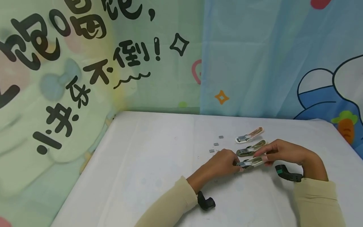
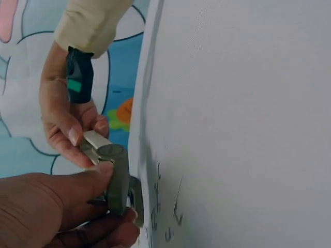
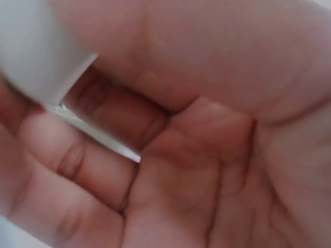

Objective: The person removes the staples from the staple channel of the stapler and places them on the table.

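Observation:
Above the white table, both hands hold one light-coloured stapler [image 1: 250, 162] between them. The left hand [image 1: 222, 164] pinches its left end; in the left wrist view the thumb lies on top of the stapler's rounded greenish end [image 2: 119, 173]. At the other end, the right hand [image 1: 283, 153] grips the stapler between thumb and fingers. A blurred pale part of it [image 3: 36, 51] shows beside the curled fingers in the right wrist view. Just behind lies an olive-green stapler [image 1: 245, 152], close to the right fingertips. A white and orange stapler [image 1: 249, 136] lies farther back.
Three small grey staple strips [image 1: 216, 144] lie in a slanted row left of the staplers. Thin loose staples [image 2: 177, 213] are scattered on the white tabletop [image 1: 147, 151]. Printed curtains [image 1: 241, 56] hang behind the table's far edge. Each wrist carries a black camera mount [image 1: 205, 201].

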### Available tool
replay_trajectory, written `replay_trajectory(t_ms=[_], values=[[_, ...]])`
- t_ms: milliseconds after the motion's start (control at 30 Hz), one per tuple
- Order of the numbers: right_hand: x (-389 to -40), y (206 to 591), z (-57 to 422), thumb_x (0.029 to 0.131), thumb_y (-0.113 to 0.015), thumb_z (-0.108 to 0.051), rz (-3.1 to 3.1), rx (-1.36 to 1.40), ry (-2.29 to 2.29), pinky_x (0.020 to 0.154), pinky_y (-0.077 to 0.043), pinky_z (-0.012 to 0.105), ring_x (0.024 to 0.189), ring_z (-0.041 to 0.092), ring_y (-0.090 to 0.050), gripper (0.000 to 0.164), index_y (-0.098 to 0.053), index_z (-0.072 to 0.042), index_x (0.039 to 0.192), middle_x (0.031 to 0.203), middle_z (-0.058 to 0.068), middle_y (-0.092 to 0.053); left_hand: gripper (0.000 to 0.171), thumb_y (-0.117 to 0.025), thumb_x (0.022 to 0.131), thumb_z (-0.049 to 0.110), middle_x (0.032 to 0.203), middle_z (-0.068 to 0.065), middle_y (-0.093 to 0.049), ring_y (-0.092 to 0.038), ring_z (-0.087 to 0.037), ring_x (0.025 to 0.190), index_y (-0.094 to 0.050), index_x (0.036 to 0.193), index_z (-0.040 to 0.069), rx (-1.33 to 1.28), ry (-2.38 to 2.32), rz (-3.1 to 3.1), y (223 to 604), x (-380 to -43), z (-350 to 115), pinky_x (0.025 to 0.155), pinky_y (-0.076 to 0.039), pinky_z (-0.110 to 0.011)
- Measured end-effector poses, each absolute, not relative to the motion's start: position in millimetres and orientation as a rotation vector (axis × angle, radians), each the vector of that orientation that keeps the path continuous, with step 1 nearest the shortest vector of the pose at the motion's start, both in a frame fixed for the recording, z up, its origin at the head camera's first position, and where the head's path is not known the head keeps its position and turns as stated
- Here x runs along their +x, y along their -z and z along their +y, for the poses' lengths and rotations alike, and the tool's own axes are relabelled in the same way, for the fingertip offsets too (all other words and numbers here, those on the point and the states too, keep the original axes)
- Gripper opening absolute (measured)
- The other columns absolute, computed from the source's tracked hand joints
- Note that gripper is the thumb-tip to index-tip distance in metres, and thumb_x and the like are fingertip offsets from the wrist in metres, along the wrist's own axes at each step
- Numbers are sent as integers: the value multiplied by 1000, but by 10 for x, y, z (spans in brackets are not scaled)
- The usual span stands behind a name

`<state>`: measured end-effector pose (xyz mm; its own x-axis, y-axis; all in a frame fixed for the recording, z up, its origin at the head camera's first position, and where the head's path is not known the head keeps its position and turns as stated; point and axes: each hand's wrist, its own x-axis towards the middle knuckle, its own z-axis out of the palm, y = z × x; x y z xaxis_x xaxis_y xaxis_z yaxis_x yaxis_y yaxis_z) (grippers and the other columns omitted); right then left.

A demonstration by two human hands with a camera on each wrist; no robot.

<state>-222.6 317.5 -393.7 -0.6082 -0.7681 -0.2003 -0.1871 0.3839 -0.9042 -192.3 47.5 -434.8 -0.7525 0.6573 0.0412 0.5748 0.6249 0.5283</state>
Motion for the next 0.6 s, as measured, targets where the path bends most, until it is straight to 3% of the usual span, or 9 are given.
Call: replay_trajectory(t_ms=[333,600], values=[[-2242,3939,3260,97,-53,2,2058,-726,1179,71,-54,37,82,19,-66,27,-59,15,120,113,20,-63,20,-76,86,33,90,13,-66,-54,4,75,-78,99,18,937,-674,2770,4397,-1924,668,62,-41,-13],[-2228,3922,3255,95,-57,-1,2116,-628,1159,70,-53,36,78,16,-62,29,-60,14,120,107,19,-64,16,-77,85,32,81,12,-62,-48,3,66,-77,89,17,915,-667,2821,4426,-1953,731,57,-40,-15]])
